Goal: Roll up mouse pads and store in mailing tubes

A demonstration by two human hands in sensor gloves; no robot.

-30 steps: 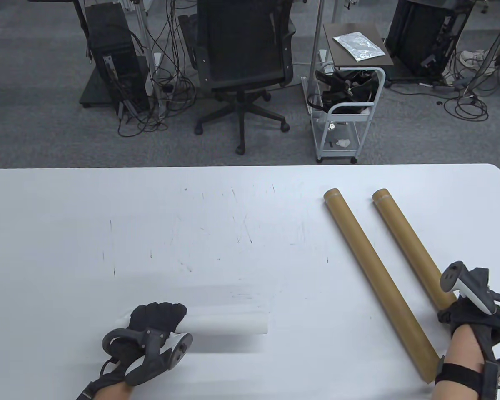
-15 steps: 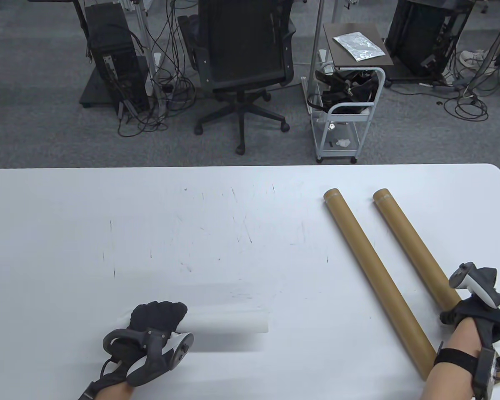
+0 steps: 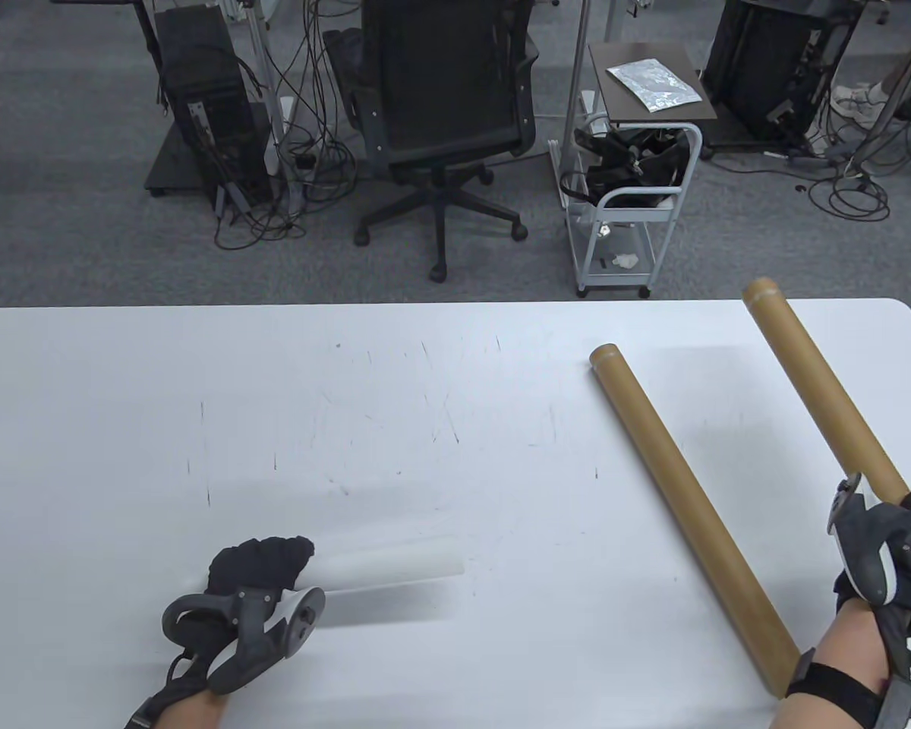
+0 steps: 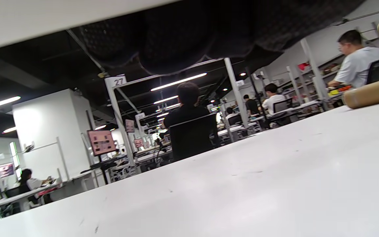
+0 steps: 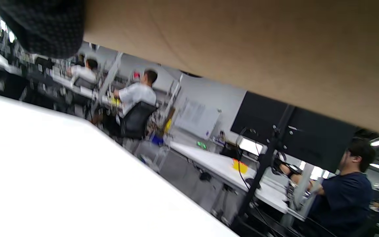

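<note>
1. The left hand [image 3: 258, 563] lies low at the near left of the table [image 3: 349, 395], fingers curled over the left end of a rolled white mouse pad [image 3: 395, 568], gripping it; the roll points right along the table
2. The right hand [image 3: 892, 550] is raised at the near right edge, fingers wrapped round the near end of one mailing tube [image 3: 820, 383], holding it slanted up and away so that its far end passes the table's far edge
3. Count: two brown mailing tubes, one rolled pad, two gloved hands. The second tube [image 3: 691, 509] lies flat on the table, running diagonally from mid-right toward the near right edge, apart from the held tube
4. Hard to make out: the white roll blurs into the white table, so its edges are faint. The second tube's near end is covered by the right forearm. The right wrist view shows mostly the brown wall of the held tube [image 5: 258, 42] close up; the left wrist view shows the dark glove fingers [image 4: 183, 36] at the top and an end of the lying tube [image 4: 370, 93] at the right
</note>
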